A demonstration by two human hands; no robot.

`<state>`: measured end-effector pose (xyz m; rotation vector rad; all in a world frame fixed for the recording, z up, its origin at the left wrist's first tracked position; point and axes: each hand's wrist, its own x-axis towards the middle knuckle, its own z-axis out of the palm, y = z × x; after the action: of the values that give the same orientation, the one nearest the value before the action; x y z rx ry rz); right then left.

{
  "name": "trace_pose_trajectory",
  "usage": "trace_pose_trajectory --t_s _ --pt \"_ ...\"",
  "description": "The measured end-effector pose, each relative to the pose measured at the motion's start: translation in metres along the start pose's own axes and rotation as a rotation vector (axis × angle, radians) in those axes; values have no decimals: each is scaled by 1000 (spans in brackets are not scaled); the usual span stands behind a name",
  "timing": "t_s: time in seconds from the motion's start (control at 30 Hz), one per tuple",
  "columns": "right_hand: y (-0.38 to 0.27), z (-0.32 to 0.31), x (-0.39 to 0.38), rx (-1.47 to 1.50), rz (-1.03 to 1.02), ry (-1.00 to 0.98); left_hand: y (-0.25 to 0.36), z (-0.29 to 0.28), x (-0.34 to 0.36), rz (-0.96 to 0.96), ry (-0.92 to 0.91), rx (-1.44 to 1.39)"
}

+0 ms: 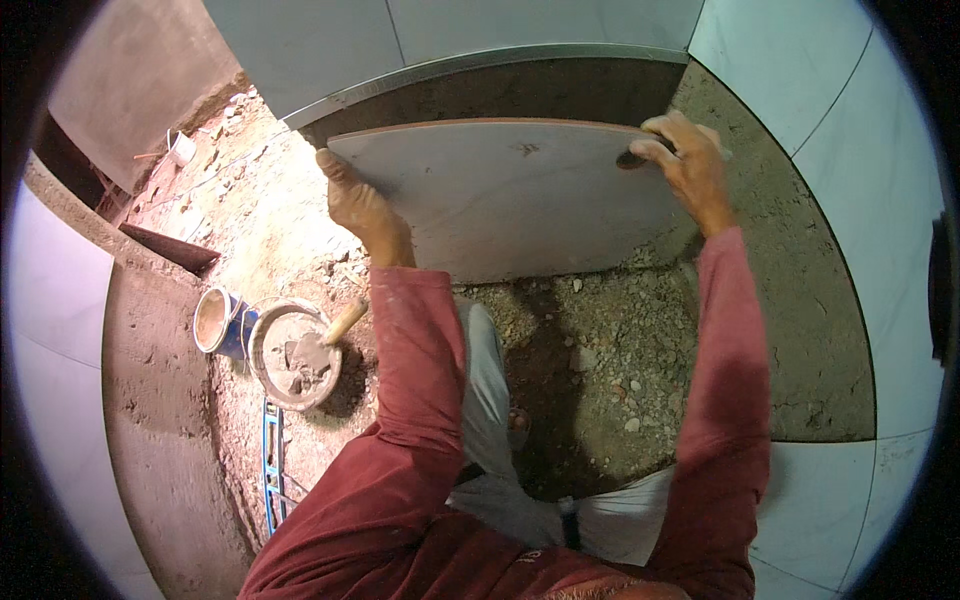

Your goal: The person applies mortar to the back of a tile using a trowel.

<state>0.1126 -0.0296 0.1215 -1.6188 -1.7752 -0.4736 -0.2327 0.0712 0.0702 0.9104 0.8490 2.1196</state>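
In front of me a large pale marbled wall tile (510, 200) stands on its long edge, tilted, below a strip of bare grey wall. My left hand (362, 208) is closed round its left edge, near the upper corner. At the upper right corner my right hand (688, 165) grips the same tile, fingers bent over the edge. A small dark thing (630, 158) shows by the right fingertips; its kind is unclear. Above the gap, a metal strip (490, 62) runs along the lower edge of the tiles fixed to the wall (550, 25).
On the rubble floor (620, 370) to my left stand a bucket of wet mortar (275, 375) with a wooden-handled tool (345, 322) in it, and a blue bucket (232, 325). A blue spirit level (272, 465) lies nearer. Tiled walls (815, 510) rise on both sides.
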Motion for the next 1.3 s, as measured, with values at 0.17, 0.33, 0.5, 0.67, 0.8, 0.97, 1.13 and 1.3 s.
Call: trace_pose_trajectory --t_s 0.17,0.33,0.5,0.67,0.8,0.97,1.13,1.3 --pt "-9 37 28 32 79 -152 -6 -12 13 -14 123 64" --pt "-21 79 44 -5 -45 -51 -26 -30 35 -23 277 76" --pt "-9 93 37 -86 -80 48 -32 -25 37 -107 107 -82" --pt "-12 46 -7 94 105 -109 -36 -26 38 -123 56 -120" --pt "18 3 -63 149 205 -177 -58 -37 65 -110 56 -100" --pt "72 -57 -131 103 332 -130 -84 -40 82 -139 14 -130" --pt "92 -103 -154 183 447 -40 -98 -38 76 -88 50 4" --pt "64 -156 -145 161 343 102 -115 -56 96 -43 -4 110"
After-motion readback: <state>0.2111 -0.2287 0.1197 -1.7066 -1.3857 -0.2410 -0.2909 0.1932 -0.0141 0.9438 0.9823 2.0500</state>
